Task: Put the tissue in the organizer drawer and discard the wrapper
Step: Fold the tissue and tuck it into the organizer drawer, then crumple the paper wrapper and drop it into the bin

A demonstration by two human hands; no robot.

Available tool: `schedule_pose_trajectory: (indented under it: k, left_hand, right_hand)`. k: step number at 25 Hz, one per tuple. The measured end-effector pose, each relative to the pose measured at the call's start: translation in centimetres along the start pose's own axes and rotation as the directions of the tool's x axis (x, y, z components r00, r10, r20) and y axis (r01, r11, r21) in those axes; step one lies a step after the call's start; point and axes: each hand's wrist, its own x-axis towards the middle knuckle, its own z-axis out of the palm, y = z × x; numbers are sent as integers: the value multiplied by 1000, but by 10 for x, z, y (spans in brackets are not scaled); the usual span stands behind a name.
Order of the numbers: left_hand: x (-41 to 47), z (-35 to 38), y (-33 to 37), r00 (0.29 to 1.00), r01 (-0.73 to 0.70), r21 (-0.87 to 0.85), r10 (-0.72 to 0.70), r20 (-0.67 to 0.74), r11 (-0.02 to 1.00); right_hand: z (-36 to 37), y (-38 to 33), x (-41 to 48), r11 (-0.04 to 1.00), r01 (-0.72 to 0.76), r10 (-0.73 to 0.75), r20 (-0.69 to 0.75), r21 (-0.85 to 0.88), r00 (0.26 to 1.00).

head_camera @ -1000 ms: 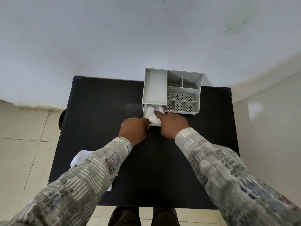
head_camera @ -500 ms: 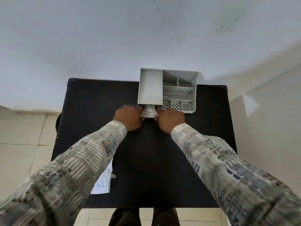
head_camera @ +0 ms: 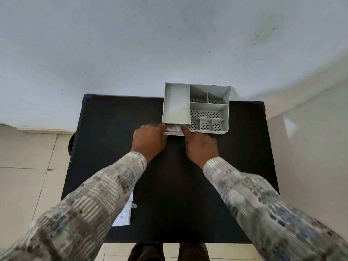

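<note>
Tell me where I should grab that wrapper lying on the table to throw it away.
Pinch the wrapper at its exposed right edge, coming from the right. It lies flat on the black table and its left part is hidden under the left sleeve.

A plain indoor room, likely a home or a small office corner, though nothing settles which. A small black table (head_camera: 116, 129) stands pushed against a bare, pale painted wall (head_camera: 131, 44) with a few scuffs and a faint greenish smear at the far right. The floor (head_camera: 24, 166) is large cream tiles with thin dark joints. On the far side of the table sits a grey plastic desk organizer (head_camera: 195, 107) with perforated compartments, a household or desk item
</note>
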Motion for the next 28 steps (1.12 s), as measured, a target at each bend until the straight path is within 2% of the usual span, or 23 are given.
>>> schedule_pose_trajectory:
  k: [2, 5, 9, 12, 15, 20, 23, 25, 28]
  left_hand:
    - [-10, 2, 4, 998, -53, 6, 53, 32, 999]
    - [-6, 2, 9, 977, -118, 45, 108, 182, 992]
    - [13, -6, 4, 963, -82, -8, 81, 256, 997]
    - [22, -11, -3, 948, -51, -67, 69, 310, 996]
    - [12, -10, -20, 949, 2, -197, 61, 310, 980]
    - [-56, 3, -83, 937, 221, -309, -113, 332, 925]
    - [-114, 14, -129, 902, 375, -316, -263, 343, 872]
    - [-153, 27, -155, 841, 508, -277, -399, 366, 816]
    - [-202, 56, -167, 680, 692, -195, -538, 498, 695]
  right_hand:
    - [0, -5, -12, 999, -30, 29, 40, 25, 999]
    - [-8, -12, -7, 997, -72, 68, 138, 27, 988]
    - [-23, -16, 14, 992, -125, 113, 248, 33, 962]
    - [-32, -18, 26, 977, -197, 172, 254, 78, 952]
    - [-27, -30, 18, 973, -202, 168, 256, 110, 952]
    - [5, -87, -11, 932, -37, -74, 290, 361, 954]
    - [32, -137, -17, 921, -1, -152, 361, 390, 920]
    - [49, -170, -22, 929, 8, -183, 442, 370, 878]
    - [72, -208, -36, 957, 35, -190, 534, 287, 824]
